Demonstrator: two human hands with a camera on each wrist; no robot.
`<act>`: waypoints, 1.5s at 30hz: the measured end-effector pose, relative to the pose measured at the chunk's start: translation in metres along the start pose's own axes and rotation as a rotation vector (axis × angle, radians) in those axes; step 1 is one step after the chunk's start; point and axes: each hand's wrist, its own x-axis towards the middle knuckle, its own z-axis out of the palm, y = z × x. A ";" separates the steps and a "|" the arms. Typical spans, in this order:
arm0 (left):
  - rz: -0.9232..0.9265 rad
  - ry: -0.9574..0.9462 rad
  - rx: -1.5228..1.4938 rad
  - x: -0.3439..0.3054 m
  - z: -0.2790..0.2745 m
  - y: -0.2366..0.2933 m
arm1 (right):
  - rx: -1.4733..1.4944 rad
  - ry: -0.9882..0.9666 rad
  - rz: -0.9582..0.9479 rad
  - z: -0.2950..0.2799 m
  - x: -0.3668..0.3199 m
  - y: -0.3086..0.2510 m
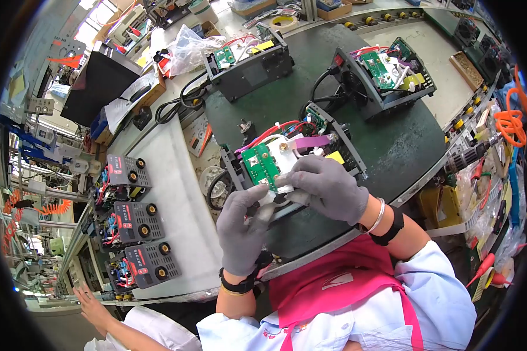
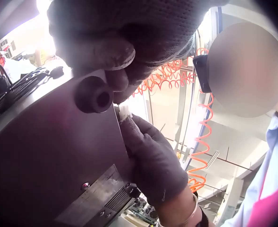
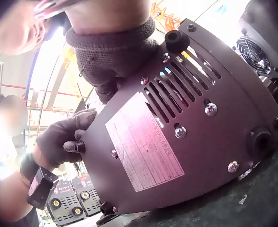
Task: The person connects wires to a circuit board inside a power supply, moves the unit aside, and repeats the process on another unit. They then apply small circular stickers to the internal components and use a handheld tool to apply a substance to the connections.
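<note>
Both hands wear grey gloves and meet at the near edge of an open welding machine's green circuit board. My right hand pinches a small white piece between thumb and fingertips. From the other side my left hand holds it with curled fingers, which partly hide it. In the left wrist view the white piece shows at the right fingertips, beside the dark casing. The right wrist view shows the casing's slotted panel with a printed label; its inside is hidden there.
Two more open machines, one at back left and one at back right, stand on the green mat. Finished-looking front panels line the left side. Black cables lie behind. Another person's hand shows at lower left.
</note>
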 end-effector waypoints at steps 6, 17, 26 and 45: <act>0.017 0.012 0.008 0.001 0.001 0.004 | -0.030 -0.077 -0.032 0.000 0.000 0.003; 0.025 -0.038 0.016 0.004 -0.003 0.003 | -0.155 -0.152 -0.039 0.000 0.002 0.003; 0.125 -0.149 0.073 0.011 -0.011 -0.002 | -0.218 -0.244 -0.030 -0.003 0.010 -0.005; 0.149 -0.099 0.124 0.019 -0.001 -0.017 | -0.174 -0.262 0.005 -0.003 0.013 -0.004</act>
